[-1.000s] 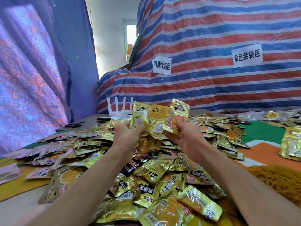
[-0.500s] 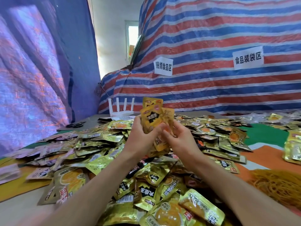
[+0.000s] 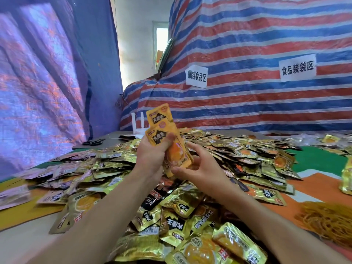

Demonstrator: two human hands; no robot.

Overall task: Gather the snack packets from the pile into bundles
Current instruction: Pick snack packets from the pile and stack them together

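- Left hand (image 3: 152, 157) is clenched round a stack of packets (image 3: 162, 138), thumb across the front. The stack stands upright, just above the pile (image 3: 181, 206) that spreads under both hands.
- Change: a second ago each hand held its own loose fan of packets, the two apart. Half a second ago the fans were pressed together. Now all sit in the left hand as one stack.
- Right hand (image 3: 202, 166) has released, fingers spread and loosely curved beside the stack's lower edge. Touching or not, cannot tell.
- The top packets stand higher than the rest, so the stack is not fully squared.
- Reading: one bundle's worth looks gathered, and tying is the likely next step. A heap of rubber bands (image 3: 327, 223) lies on the bench (image 3: 22, 242), well to the right of the right hand.
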